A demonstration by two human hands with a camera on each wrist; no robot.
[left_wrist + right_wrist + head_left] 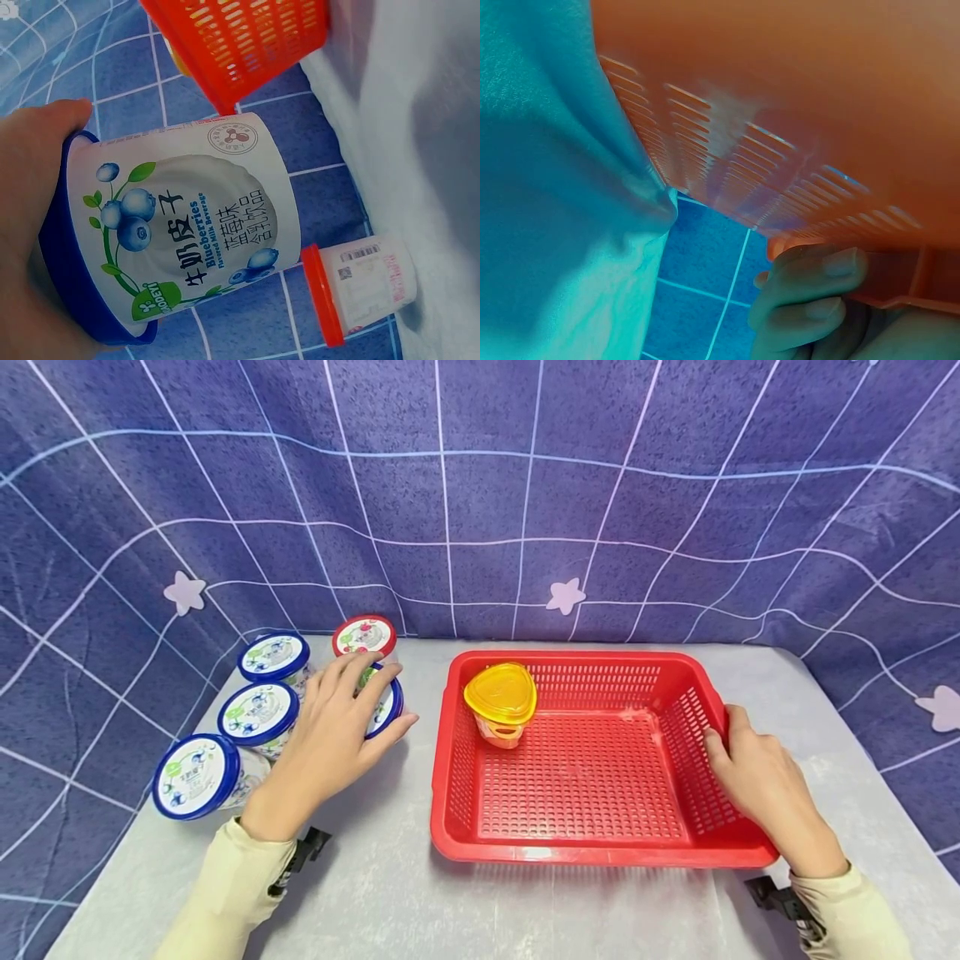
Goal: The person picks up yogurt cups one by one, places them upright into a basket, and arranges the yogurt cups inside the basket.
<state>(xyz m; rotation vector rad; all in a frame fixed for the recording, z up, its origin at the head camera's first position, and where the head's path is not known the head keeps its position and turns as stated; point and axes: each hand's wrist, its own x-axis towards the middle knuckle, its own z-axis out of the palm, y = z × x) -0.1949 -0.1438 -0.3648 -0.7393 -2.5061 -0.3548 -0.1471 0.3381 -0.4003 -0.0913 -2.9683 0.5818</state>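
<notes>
My left hand (330, 727) reaches over a blue-lidded blueberry milk cup (195, 225) from above, fingers and thumb gripping around its lid (387, 706). In the left wrist view the cup's printed side shows in full, while part of the lid lies hidden behind the hand. On the right, my right hand (765, 772) holds the rim of a red plastic basket (570, 855), its fingers (802, 322) curled under the edge. Inside the basket, near its back left corner, stands a small cup with a yellow lid (501, 692).
Several more blue-lidded cups (258, 710) stand in a row left of my left hand. Behind the gripped cup is a red-lidded cup (364, 635). A blue gridded cloth (480, 493) rises behind the grey-white table (390, 893).
</notes>
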